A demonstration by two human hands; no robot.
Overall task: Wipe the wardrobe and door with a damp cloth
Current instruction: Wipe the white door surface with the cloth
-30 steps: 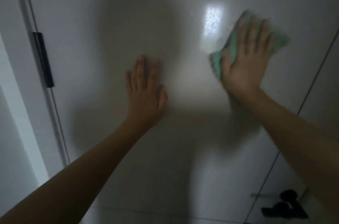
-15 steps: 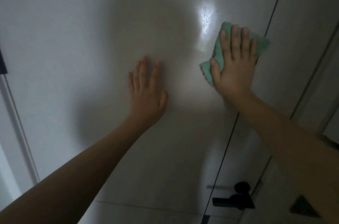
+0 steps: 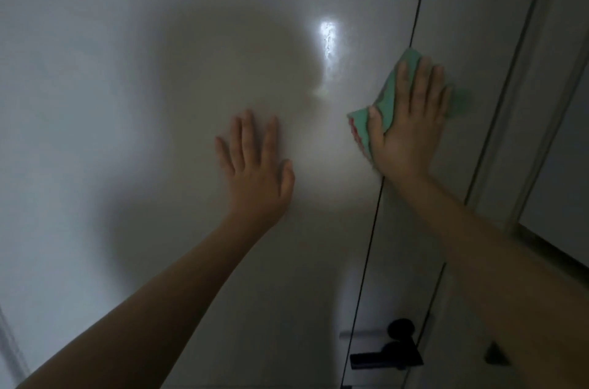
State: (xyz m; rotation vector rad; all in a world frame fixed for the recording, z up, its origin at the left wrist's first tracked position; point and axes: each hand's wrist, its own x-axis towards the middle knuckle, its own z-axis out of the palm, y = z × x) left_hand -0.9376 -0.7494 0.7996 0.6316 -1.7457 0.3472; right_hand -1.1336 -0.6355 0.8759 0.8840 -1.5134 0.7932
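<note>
Pressing the cloth [image 3: 389,103] flat against the white panel [image 3: 159,70], the right hand [image 3: 411,130] works right at the dark seam [image 3: 417,6] that splits this panel from the next one [image 3: 471,22]. Its fingers lie straight and close together over the green cloth, the thumb out to the side on the cloth's lower corner; nothing is curled round it, the palm simply pins it to the surface. A second ago that hand and cloth sat further from the seam, well inside the panel, and half a second ago the seam ran just under the fingertips; now the cloth's right edge crosses it. The wiping stroke has therefore travelled sideways to the panel's edge.

The left hand [image 3: 255,162] rests flat on the same panel, fingers straight and slightly spread, holding nothing. It has kept its place through all three pictures, so it looks to be a brace only.

A bright glare patch [image 3: 328,41] shines on the panel just left of the cloth, and a broad shadow of the person falls across the middle. The black handle [image 3: 387,353] shows low down near the seam, more fully in view than before since the head has turned right.

My reading: this panel's upper right part is nearly covered, and the neighbouring panel and the handle area remain to be wiped.
</note>
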